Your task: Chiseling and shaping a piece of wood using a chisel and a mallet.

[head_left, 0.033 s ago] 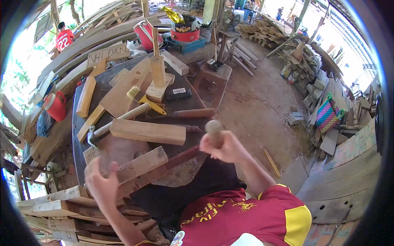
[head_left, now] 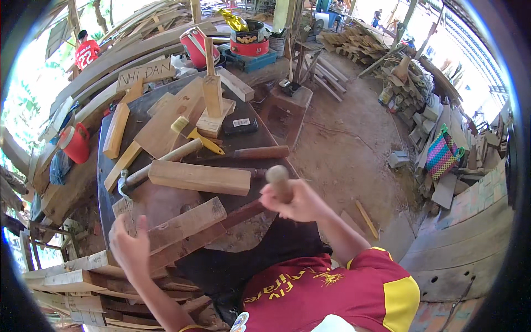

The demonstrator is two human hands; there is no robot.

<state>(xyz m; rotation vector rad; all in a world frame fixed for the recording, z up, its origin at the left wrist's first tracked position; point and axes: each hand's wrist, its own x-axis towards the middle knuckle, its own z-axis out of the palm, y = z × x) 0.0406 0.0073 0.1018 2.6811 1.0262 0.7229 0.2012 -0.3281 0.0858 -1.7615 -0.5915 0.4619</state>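
My right hand (head_left: pixel 296 200) is closed around a wooden handle (head_left: pixel 278 178), its rounded end pointing up; the tool's lower part is hidden. On the left, my left hand (head_left: pixel 130 246) has thumb and fingers apart beside a small wood block (head_left: pixel 125 209); contact with it is unclear. Just right of that hand a squared wood piece (head_left: pixel 191 221) lies at the near edge of the dark table (head_left: pixel 116 166). Beyond it are a thick wood block (head_left: pixel 199 178), a claw hammer (head_left: pixel 160 164), a yellow-handled brush (head_left: pixel 204 142) and a brown wooden handle (head_left: pixel 263 152).
A wooden mallet (head_left: pixel 212 97) stands upright near a black case (head_left: pixel 241 126). Left of the table is a red jug (head_left: pixel 74 145). Stacked boards (head_left: pixel 83 279) lie at lower left. A woven bag (head_left: pixel 442 157) sits among scrap wood at right. One person (head_left: pixel 86 51) is far left.
My right hand has shifted slightly left with the wooden handle. My left hand has moved a little left and lower, its thumb nearer the small wood block.
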